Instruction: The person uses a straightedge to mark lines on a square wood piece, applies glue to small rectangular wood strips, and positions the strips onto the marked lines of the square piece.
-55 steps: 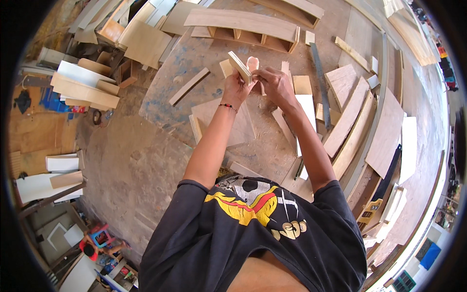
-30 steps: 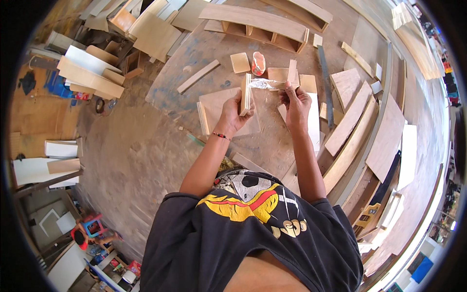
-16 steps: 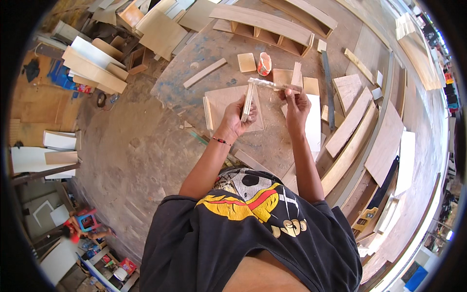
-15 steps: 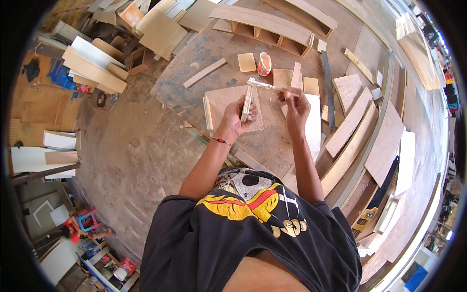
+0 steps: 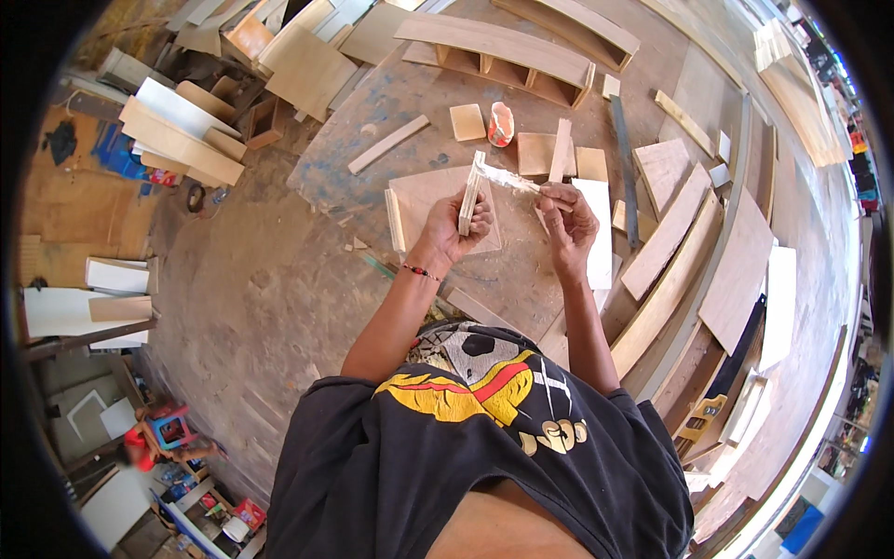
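Observation:
My left hand (image 5: pixel 451 229) is closed round a narrow piece of plywood (image 5: pixel 472 197), held on edge with its far end tilted up. Pinched between the fingers of my right hand (image 5: pixel 570 226) is a thin stick (image 5: pixel 511 179) thickly smeared with white paste. Its coated end meets the top edge of the plywood piece. Beneath my left hand lies a flat square board (image 5: pixel 430 189), with a short wooden strip (image 5: pixel 397 220) at its left side. Beyond my hands stands a red and white cup (image 5: pixel 501 127) with pale residue round its mouth.
Small wood blocks (image 5: pixel 467 122) and a loose strip (image 5: pixel 389 144) lie on the worktable. A long wooden frame with compartments (image 5: pixel 503 51) sits at the far side. Long boards (image 5: pixel 667 229) and a metal bar (image 5: pixel 625 172) crowd the right. A person (image 5: pixel 142 445) is at lower left.
My right hand has come slightly nearer to me, and the pasted end of the stick has dropped a little along the plywood edge. My left hand stays almost in place.

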The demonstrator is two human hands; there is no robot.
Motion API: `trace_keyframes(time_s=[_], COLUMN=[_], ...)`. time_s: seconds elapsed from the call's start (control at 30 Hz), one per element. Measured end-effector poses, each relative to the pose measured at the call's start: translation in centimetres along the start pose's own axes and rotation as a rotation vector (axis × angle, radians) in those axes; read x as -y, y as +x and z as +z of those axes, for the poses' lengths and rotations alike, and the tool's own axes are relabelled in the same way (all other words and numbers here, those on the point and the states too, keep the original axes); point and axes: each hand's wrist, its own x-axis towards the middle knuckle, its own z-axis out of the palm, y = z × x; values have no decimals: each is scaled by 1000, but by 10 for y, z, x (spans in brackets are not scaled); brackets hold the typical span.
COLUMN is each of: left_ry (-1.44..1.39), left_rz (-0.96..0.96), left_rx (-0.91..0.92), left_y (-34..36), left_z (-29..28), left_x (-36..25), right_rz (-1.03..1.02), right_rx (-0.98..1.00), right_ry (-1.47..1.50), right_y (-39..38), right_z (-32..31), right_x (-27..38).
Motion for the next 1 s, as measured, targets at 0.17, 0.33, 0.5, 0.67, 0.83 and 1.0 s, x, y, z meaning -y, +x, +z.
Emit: trace_keyframes(time_s=[0.17,0.33,0.5,0.67,0.83,1.0], left_ry=[-8,55,99,77,48,180], left_rz=[-29,-36,-30,-24,-2,136], left_rx=[34,57,60,25,-42,-109], left_y=[-1,-1,0,-2,-3,-7], left_z=[5,4,6,3,3,1], left_x=[5,5,6,4,1,-2], right_rz=[-182,-187,-176,-190,-143,-67], right_rx=[51,-16,-30,46,162,286], right_ry=[-357,-444,-454,-498,-539,-488], right_y=[-1,12,18,11,-7,-24], right_z=[0,1,-4,-2,-4,-4], right_x=[-12,-8,-17,-9,5,25])
